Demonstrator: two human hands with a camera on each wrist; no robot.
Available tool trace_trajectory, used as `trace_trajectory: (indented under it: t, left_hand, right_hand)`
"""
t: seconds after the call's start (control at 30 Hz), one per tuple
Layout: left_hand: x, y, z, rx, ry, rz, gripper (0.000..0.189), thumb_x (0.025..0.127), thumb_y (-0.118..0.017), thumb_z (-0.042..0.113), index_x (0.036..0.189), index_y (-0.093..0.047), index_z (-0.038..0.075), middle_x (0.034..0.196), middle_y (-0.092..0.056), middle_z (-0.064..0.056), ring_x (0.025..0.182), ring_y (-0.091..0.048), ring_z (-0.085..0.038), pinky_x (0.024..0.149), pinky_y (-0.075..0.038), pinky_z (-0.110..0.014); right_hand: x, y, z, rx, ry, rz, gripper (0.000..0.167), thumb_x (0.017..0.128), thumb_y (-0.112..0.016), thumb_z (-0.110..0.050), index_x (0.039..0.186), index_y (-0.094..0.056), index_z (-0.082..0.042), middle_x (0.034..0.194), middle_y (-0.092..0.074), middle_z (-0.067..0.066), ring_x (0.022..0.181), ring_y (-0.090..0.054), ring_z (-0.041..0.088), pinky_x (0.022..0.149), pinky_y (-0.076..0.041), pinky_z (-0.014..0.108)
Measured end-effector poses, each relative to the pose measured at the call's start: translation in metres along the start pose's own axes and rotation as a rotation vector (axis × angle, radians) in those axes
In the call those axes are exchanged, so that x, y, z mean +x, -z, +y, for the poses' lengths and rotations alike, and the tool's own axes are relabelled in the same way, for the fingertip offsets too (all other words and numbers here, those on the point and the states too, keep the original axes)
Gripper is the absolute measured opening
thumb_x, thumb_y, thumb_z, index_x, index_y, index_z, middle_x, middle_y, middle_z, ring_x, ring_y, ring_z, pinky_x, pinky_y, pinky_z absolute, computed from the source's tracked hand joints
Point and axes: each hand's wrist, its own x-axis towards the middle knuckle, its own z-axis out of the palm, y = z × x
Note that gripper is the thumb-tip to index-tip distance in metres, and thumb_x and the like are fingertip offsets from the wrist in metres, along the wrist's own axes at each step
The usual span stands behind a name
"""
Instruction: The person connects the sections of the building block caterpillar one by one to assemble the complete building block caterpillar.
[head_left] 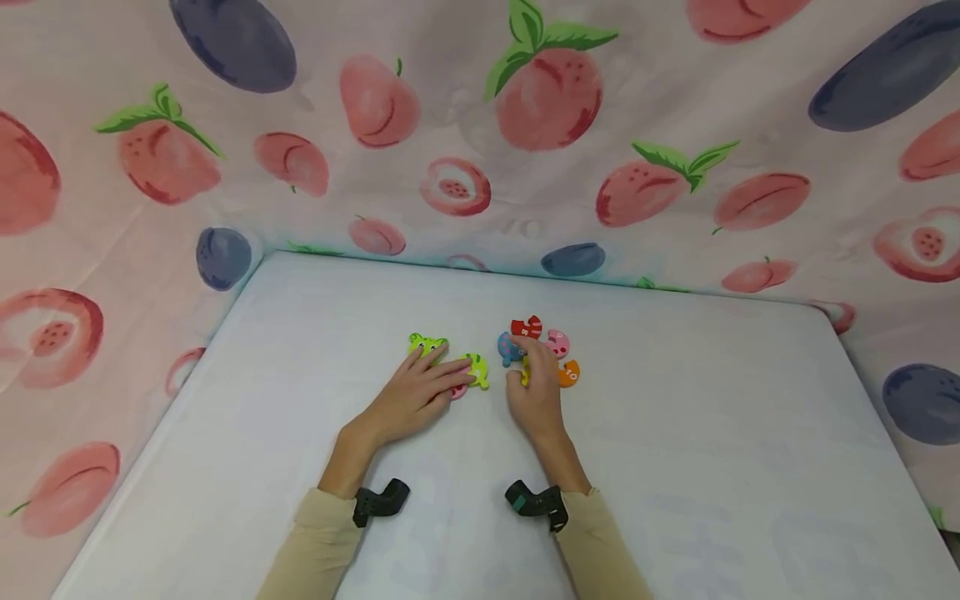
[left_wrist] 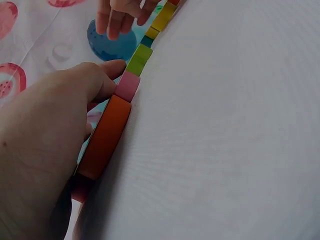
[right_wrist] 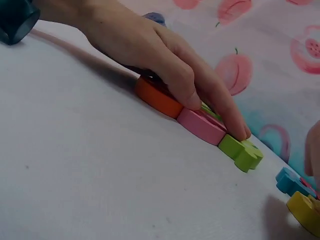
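Note:
In the head view, my left hand lies with extended fingers across several wooden puzzle pieces. A green piece with a face shows beyond its fingertips, a green striped piece to the right, and a pink piece partly covered. From the side, an orange piece also shows under that hand. My right hand is over a second cluster, index finger reaching to a blue piece, thumb beside a yellow piece. Its fingers hang loosely bent in the left wrist view.
Around the right hand lie a red piece, a pink piece and an orange numbered piece. All rest on a white table. A fruit-patterned cloth rises behind and at the sides.

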Motion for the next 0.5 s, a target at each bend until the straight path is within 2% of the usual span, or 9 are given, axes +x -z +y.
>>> trace_trajectory:
  t: [0.13,0.27,0.37,0.5]
  left_hand:
    - [0.001,0.0009,0.0019,-0.007,0.011,-0.002,0.038,0.101,-0.043,0.025,0.135,-0.056,0.036,0.15,-0.045,0.015,0.15,-0.024,-0.023,0.123,-0.01,-0.051]
    - [0.0013,0.0006,0.0025,0.004,0.029,-0.015,0.039,0.101,-0.043,0.026,0.136,-0.055,0.037,0.15,-0.044,0.016,0.15,-0.024,-0.022,0.123,-0.008,-0.053]
    - [0.0015,0.0002,0.0027,0.012,0.035,-0.01,0.038,0.101,-0.043,0.027,0.136,-0.055,0.037,0.15,-0.044,0.016,0.15,-0.025,-0.022,0.122,-0.008,-0.054]
    - [0.0018,-0.0001,0.0027,0.017,0.037,0.0,0.038,0.101,-0.043,0.027,0.135,-0.056,0.037,0.15,-0.044,0.016,0.149,-0.026,-0.022,0.122,-0.009,-0.055]
  right_hand:
    - [0.0011,0.002,0.0015,-0.02,-0.065,-0.05,0.051,0.083,-0.053,0.003,0.133,-0.051,-0.007,0.138,-0.051,0.009,0.131,-0.044,0.027,0.113,-0.038,0.049]
    - [0.0023,0.0027,0.0038,-0.039,-0.13,-0.028,0.054,0.083,-0.055,0.0,0.136,-0.047,-0.009,0.14,-0.048,0.008,0.132,-0.043,0.025,0.112,-0.04,0.048]
    - [0.0041,0.0046,0.0053,-0.05,-0.136,-0.034,0.055,0.083,-0.056,0.0,0.137,-0.047,-0.008,0.141,-0.048,0.008,0.134,-0.041,0.025,0.113,-0.039,0.048]
    - [0.0055,0.0064,0.005,-0.09,-0.124,-0.082,0.057,0.082,-0.057,-0.002,0.138,-0.047,-0.009,0.141,-0.048,0.008,0.134,-0.042,0.025,0.113,-0.037,0.049]
